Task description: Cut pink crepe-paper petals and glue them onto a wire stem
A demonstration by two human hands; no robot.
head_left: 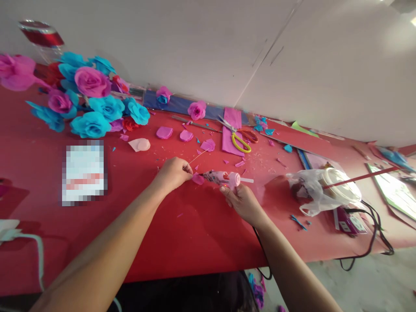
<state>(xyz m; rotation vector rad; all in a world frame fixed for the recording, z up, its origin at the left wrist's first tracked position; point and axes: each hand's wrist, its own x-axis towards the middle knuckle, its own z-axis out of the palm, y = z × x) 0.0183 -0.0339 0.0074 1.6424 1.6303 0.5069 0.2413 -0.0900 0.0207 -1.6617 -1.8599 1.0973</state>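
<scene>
A red surface (195, 247) runs along a pale wall (182, 39). At right, a translucent plastic bag (305, 190) bunches against a round tub (344, 184), contents hidden. Mid-surface, the left hand's (173, 173) grip pinches a pink petal (198, 179); the right hand's (243, 200) is wrapped around a glue gun (221, 177), nozzle by the petal. Pixelation obscures a pale item (83, 173) at left.

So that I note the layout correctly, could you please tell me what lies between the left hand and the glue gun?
In the head view, a pink paper petal lies in the short stretch between the left hand and the glue gun.
</scene>
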